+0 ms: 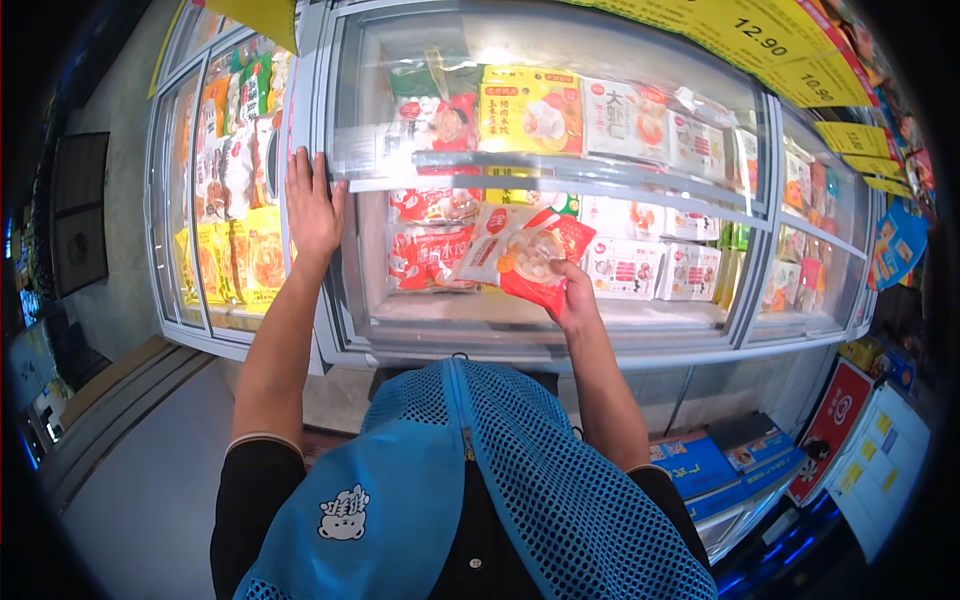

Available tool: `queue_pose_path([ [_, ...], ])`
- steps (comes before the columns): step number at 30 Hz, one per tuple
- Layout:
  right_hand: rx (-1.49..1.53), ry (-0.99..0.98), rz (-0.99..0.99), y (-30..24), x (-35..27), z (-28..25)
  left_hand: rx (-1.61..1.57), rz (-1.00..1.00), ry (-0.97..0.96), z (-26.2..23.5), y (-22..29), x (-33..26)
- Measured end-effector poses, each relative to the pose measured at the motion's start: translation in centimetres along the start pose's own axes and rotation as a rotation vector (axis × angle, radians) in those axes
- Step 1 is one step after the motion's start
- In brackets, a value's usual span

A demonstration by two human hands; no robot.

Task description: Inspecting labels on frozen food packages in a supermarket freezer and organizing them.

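Observation:
My right hand grips the lower right corner of a red-and-white frozen food bag with a picture of pale round pieces in a bowl. The bag is tilted, over the near section of a chest freezer. Flat against the freezer's light grey frame, left of that section, rests my left hand, fingers stretched and holding nothing. Below the held bag lie red dumpling bags and white boxes. Farther back a sliding glass lid covers a yellow bag and more white packs.
To the left, another freezer section holds yellow bags. Yellow price signs hang along the far right edge. A blue package stands at the right. Blue boxes sit low on the right, near a red panel.

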State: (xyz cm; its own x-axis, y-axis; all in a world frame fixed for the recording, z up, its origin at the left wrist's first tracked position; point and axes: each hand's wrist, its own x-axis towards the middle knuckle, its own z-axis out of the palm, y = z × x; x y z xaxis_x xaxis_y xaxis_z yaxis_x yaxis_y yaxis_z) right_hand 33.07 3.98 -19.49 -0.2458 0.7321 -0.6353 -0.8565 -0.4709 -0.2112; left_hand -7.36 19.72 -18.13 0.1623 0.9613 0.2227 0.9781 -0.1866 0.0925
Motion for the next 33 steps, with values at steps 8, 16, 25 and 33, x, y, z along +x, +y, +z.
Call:
queue_pose_path([
  [8,0.069,-0.285,0.066,-2.1,15.0,5.1,-0.016,-0.054,-0.093,-0.8,0.3,1.2],
  [16,-0.211,-0.08,0.172,0.2,32.1,2.7,-0.022,-0.041,-0.143,-0.3,0.3,1.5],
  [25,-0.501,0.05,0.24,1.1,41.7,-0.4,-0.025,-0.055,-0.195,0.4,-0.5,1.4],
  [33,-0.733,0.113,-0.029,0.6,44.5,-1.7,-0.014,-0.056,-0.207,0.6,-0.3,1.8],
])
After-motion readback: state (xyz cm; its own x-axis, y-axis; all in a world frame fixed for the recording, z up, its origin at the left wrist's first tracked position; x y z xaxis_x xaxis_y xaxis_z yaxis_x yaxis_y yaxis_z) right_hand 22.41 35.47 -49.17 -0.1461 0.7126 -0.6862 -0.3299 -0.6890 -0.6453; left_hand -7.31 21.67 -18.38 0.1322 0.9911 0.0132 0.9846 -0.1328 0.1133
